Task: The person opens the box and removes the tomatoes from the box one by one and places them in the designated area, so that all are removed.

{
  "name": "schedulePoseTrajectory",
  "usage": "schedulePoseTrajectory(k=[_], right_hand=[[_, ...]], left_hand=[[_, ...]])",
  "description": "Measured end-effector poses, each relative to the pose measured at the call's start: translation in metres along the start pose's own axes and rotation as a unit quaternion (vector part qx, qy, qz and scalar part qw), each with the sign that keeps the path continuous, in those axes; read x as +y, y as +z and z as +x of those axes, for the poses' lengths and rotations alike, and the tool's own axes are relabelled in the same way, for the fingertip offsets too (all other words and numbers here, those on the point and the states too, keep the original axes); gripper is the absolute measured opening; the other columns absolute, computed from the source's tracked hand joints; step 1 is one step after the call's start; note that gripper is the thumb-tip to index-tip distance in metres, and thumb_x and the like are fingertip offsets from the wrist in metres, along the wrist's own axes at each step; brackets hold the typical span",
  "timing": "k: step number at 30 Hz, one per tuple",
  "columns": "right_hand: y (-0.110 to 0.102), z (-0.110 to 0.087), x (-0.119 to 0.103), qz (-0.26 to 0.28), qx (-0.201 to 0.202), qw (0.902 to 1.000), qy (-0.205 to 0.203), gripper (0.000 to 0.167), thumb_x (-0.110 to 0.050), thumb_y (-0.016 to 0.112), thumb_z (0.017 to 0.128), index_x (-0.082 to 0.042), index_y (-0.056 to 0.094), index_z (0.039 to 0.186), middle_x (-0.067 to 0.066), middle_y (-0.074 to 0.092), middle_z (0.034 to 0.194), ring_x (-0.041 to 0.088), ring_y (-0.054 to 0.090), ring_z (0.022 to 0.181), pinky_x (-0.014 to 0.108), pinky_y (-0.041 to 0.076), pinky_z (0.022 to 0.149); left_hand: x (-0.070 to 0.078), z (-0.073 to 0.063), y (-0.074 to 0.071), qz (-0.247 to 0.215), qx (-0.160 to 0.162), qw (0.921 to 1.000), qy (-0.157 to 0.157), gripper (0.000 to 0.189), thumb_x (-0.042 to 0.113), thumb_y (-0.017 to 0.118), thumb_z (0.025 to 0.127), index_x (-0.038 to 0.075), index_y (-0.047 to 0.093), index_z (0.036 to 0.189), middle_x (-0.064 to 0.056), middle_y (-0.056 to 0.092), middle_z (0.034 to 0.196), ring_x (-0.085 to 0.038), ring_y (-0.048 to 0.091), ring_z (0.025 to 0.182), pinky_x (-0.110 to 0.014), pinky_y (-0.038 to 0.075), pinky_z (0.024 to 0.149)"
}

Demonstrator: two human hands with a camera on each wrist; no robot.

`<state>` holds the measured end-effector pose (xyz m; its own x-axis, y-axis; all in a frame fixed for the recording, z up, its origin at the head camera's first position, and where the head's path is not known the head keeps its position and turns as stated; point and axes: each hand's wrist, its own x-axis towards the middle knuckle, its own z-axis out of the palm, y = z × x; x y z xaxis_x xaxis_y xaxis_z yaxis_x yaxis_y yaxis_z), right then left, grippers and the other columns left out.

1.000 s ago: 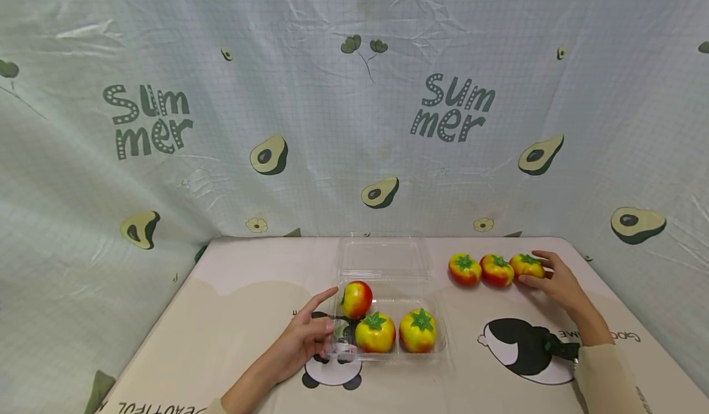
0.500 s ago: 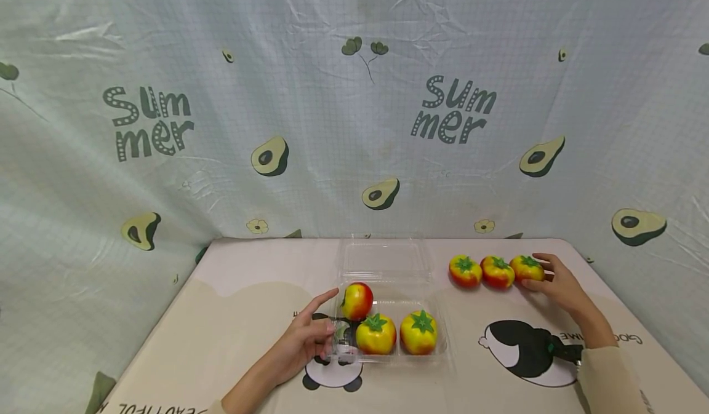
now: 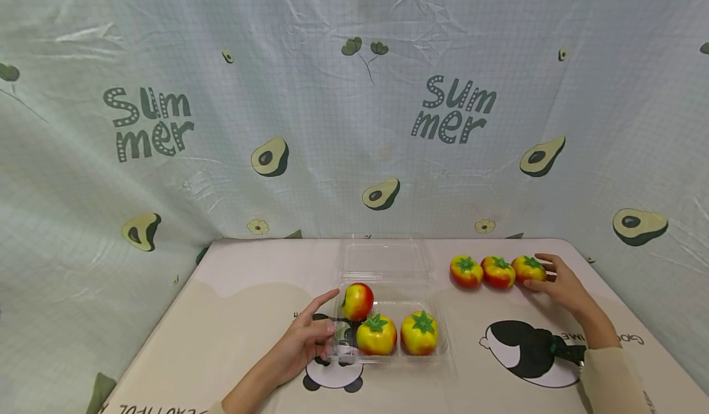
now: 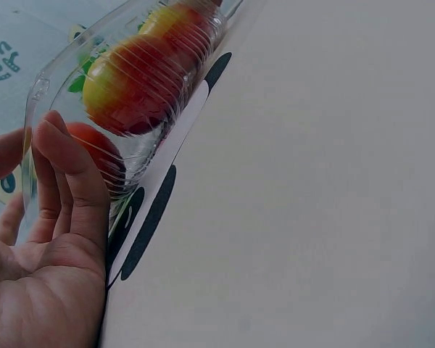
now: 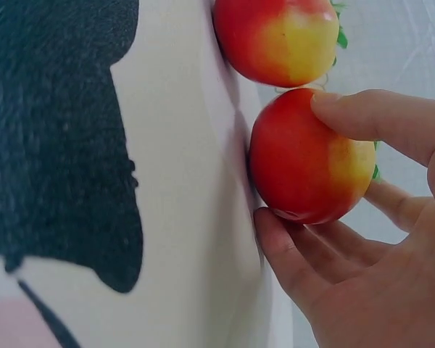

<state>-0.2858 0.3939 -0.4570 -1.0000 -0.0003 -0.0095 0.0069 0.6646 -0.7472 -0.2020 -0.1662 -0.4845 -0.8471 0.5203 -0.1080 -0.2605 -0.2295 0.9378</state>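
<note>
A clear plastic clamshell box [image 3: 401,358] lies on the table with its lid [image 3: 383,257] folded back. Three red-and-yellow tomatoes with green leafy tops are in it: one on its side at the back left [image 3: 357,302], two upright in front [image 3: 376,335] [image 3: 420,333]. My left hand [image 3: 301,343] pinches the box's left wall, index finger stretched along the edge. On the right, three more tomatoes stand in a row. Around the rightmost tomato [image 5: 308,159] curl the thumb and fingers of my right hand [image 3: 562,285]; it sits on the table, touching or nearly touching the middle tomato [image 3: 498,272].
The row's left tomato [image 3: 466,272] stands right of the lid. The table cover [image 3: 249,297] carries printed panda and girl figures. A printed curtain [image 3: 343,125] hangs behind the table's back edge.
Almost nothing differs. Both hands keep their places, the left at the box and the right at the rightmost tomato; the whole view has shifted very slightly.
</note>
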Motion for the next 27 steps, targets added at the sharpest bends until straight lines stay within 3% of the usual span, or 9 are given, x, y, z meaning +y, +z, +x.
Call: schedulePoseTrajectory(k=[27], right_hand=[[-0.0003,-0.0019,-0.0011,-0.004,-0.006,1.0,-0.005,0.087,-0.018,0.068,0.096,0.009,0.012,0.158,0.047,0.016,0.156,0.065,0.029,0.137,0.078,0.029,0.11]], left_hand=[[0.0005,-0.0012,-0.0002,0.005,-0.001,1.0,0.0,0.072,0.009,0.049,0.105,0.026,0.013,0.165,0.004,0.06,0.077,-0.011,0.057,0.066,-0.022,0.053,0.066]])
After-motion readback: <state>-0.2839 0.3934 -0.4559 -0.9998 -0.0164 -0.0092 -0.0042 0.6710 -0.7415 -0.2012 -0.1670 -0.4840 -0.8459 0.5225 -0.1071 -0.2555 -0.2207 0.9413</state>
